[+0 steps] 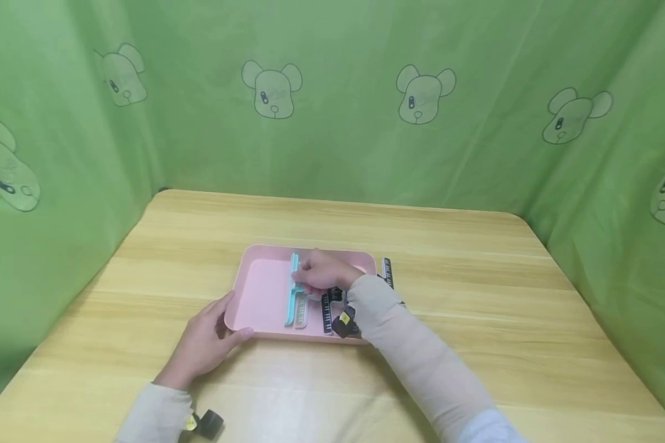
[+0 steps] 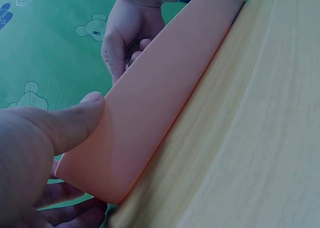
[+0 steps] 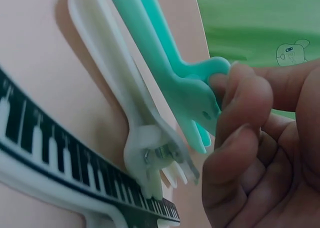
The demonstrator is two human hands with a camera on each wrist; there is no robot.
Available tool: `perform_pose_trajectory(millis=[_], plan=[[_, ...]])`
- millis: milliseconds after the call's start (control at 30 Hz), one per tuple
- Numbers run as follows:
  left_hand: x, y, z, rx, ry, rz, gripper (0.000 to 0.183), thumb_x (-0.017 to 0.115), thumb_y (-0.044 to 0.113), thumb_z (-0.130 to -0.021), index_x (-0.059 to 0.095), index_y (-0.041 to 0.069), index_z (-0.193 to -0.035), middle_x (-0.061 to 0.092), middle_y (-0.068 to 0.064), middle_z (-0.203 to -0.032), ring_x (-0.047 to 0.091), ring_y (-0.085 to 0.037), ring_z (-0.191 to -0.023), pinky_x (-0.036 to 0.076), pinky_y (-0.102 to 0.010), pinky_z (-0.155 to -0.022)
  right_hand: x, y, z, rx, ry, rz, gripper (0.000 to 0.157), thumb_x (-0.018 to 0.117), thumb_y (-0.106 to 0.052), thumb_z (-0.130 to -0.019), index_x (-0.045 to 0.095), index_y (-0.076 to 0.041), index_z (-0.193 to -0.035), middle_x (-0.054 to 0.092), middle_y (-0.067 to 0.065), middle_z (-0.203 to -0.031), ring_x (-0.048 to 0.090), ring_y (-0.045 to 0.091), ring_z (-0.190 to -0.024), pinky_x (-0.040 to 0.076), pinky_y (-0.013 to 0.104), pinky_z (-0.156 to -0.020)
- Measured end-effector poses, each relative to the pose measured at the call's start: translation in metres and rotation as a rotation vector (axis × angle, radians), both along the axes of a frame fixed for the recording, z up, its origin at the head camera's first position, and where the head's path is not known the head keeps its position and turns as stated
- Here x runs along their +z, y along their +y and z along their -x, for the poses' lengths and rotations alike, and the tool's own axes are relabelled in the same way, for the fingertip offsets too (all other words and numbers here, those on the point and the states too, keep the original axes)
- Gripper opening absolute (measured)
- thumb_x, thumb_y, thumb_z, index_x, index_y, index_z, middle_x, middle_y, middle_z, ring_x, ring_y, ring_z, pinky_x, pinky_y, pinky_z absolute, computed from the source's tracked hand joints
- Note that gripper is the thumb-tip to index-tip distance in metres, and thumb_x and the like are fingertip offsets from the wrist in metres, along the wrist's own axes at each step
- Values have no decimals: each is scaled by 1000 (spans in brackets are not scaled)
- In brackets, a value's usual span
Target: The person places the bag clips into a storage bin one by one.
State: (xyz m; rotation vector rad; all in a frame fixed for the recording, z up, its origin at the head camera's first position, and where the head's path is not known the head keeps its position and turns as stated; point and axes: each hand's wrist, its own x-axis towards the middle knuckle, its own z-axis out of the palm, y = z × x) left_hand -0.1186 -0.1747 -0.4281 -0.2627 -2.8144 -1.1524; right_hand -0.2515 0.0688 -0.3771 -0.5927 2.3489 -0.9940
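My right hand (image 1: 326,271) pinches the handle of a turquoise clip (image 1: 290,306) over the pink tray (image 1: 259,286). In the right wrist view, thumb and fingers close on the turquoise clip's (image 3: 165,53) handle. Just right of it in the tray lies a white clip (image 1: 301,312) with a piano-key pattern. Farther right is a black piano-key clip (image 1: 326,314), partly under my right wrist. At the tray's near left corner, my left hand (image 1: 205,335) holds the wall; in the left wrist view its thumb lies on the tray's rim (image 2: 145,108), fingers around the corner.
Beyond the tray's right wall, another piano-key clip (image 1: 388,269) lies on the wooden table (image 1: 465,258), partly hidden by the right sleeve. A green curtain (image 1: 343,160) with bear heads hangs behind and at both sides. Small black cameras sit on both wrists.
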Motion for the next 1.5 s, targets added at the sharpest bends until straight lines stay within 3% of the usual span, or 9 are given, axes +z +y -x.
perform_pose_trajectory(millis=[733, 1100, 1500], plan=[[-2, 0, 0, -2, 6, -2, 87, 74, 43, -83, 36, -5, -145, 48, -27, -139, 53, -41, -120, 45, -53, -99, -3, -14, 3, 32, 11, -45, 32, 57, -20, -98, 67, -2, -73, 59, 2, -58, 52, 10, -48, 47, 22, -45], [-2, 1, 1, -5, 17, -9, 87, 74, 43, -83, 37, -6, -144, 49, -28, -137, 54, -41, -119, 46, -51, -98, -6, -13, 6, -22, -33, -48, 28, 60, -18, -96, 66, -1, -75, 61, 4, -60, 53, 11, -49, 48, 23, -45], [-1, -1, 3, -9, 26, -8, 85, 75, 41, -83, 38, -6, -144, 48, -27, -139, 50, -42, -123, 43, -53, -101, -3, -13, 4, -26, -43, -74, 27, 61, -17, -96, 66, 0, -76, 61, 5, -60, 54, 12, -49, 49, 23, -46]])
